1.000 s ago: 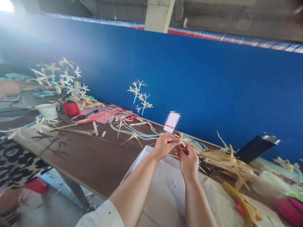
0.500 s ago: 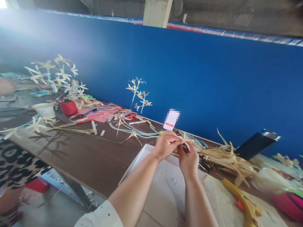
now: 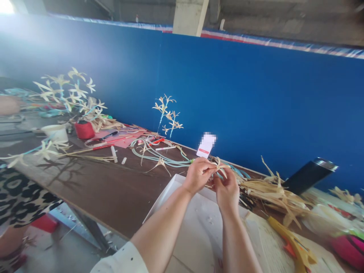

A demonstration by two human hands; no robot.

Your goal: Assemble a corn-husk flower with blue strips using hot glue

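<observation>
A small pale straw-coloured flower (image 3: 220, 167) with narrow pointed petals is held between my two hands. My left hand (image 3: 198, 174) pinches it from the left, thumb and forefinger pressed at its petals. From below and to the right, my right hand (image 3: 228, 188) grips the flower's lower part; its fingertips are partly hidden behind the petals. Both hands are above the far edge of a shallow white box (image 3: 196, 220). Left of the box, a loose dried flower (image 3: 160, 163) lies on the brown table (image 3: 122, 189).
A phone (image 3: 205, 147) leans behind my hands. Dried husk strips (image 3: 274, 193), a black flask (image 3: 309, 175) and a yellow glue gun (image 3: 294, 242) lie to the right. At left are light-blue tubing (image 3: 170, 162), a red thread spool (image 3: 84, 130), a white cup (image 3: 57, 133) and a co-worker's patterned clothing (image 3: 25, 193).
The view has shifted very slightly. Both hands stay in nearly the same place with the flower, whose petals have turned a little and spread more to the right.
</observation>
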